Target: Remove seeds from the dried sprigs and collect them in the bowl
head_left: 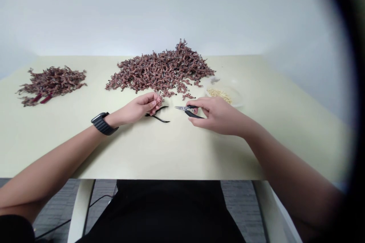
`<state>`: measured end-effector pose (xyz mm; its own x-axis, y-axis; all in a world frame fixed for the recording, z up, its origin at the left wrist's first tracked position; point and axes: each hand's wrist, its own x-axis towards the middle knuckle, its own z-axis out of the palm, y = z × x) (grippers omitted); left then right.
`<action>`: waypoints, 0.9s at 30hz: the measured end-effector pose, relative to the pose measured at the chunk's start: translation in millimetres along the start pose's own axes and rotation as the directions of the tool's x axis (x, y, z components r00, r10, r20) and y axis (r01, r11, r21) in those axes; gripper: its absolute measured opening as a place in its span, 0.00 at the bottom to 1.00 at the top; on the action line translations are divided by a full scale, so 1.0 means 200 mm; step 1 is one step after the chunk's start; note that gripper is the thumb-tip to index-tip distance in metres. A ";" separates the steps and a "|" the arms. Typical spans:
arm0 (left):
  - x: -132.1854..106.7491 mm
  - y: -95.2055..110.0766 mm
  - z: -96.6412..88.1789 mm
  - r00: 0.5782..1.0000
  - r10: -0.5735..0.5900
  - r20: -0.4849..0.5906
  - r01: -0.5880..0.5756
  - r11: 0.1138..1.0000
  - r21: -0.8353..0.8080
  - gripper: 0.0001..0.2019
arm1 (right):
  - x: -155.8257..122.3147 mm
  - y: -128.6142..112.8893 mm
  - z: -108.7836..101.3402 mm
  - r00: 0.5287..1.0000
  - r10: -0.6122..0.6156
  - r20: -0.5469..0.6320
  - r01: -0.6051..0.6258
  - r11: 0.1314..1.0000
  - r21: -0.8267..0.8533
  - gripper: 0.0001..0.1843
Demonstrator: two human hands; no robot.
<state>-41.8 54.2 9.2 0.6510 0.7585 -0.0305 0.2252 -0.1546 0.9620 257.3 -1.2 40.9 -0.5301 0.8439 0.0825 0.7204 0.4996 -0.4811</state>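
The left hand [141, 108] pinches a small wired piece [164, 120] between thumb and fingertips, at six o'clock of the big pile [162, 70]. The right hand [216, 115] is closed around the pliers [185, 109], whose tips point to nine o'clock, near the piece. Bracing both wrists on the table [171, 148] would likely steady the work.

Pale yellow-green table [57, 136] on white legs — plain white wall [171, 3], grey floor [54, 212].

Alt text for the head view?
At a pale table, a person's left hand pinches a small wired piece while the right hand grips black-handled snips beside it. A big pile of reddish-brown pieces lies behind the hands, a smaller pile far left, and a clear dish of pale bits to the right.
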 end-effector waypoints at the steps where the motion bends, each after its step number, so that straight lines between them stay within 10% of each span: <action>1: 0.00 0.00 0.00 1.000 -0.010 -0.012 0.010 1.000 -0.013 0.07 | 0.00 0.00 0.00 1.000 0.000 0.001 0.000 1.000 -0.001 0.09; 9: 0.00 0.03 -0.02 0.995 -0.065 -0.072 0.053 0.987 -0.152 0.02 | 0.00 0.01 0.00 1.000 0.015 -0.001 -0.015 1.000 0.012 0.12; 27: -0.03 0.02 0.00 0.998 -0.060 -0.012 0.057 0.986 -0.156 0.25 | 0.01 0.03 0.01 0.998 -0.023 -0.058 0.021 0.999 -0.031 0.14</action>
<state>-44.8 50.0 13.9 0.6278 0.7737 -0.0847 0.1460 -0.0102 0.9892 259.3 2.1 36.5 -0.5199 0.8420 0.1437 0.7223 0.5232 -0.4523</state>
